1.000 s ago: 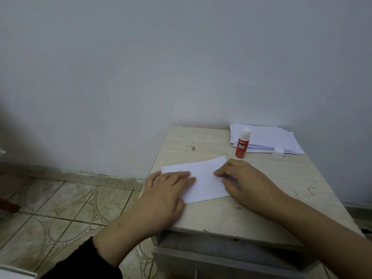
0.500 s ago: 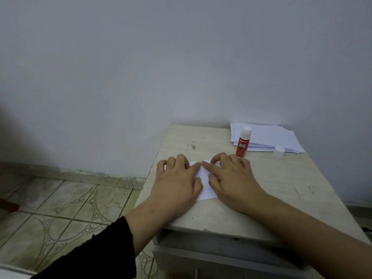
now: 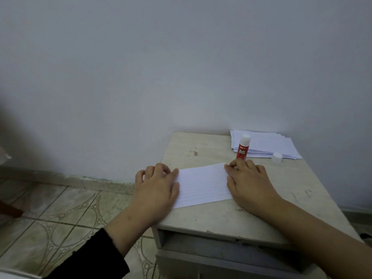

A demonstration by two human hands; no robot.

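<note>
The left hand point(image 3: 157, 188) lay on the left end of the lined paper point(image 3: 203, 185), index finger and thumb flat on it, gripping nothing. The right hand point(image 3: 249, 184) pressed the right edge with bent fingertips; I could not tell if it pinched the corner. The paper lay flat on the table point(image 3: 291, 188), near its front. Just behind the right hand stood a red glue stick point(image 3: 242, 148), uncapped; its white letters seemed to read "GLUE STICK". Its cap point(image 3: 276, 157) lay beside a stack of papers point(image 3: 269, 146). The table top was pale and stained, against a plain wall point(image 3: 181, 67), over a patterned tile floor point(image 3: 60, 214).
</note>
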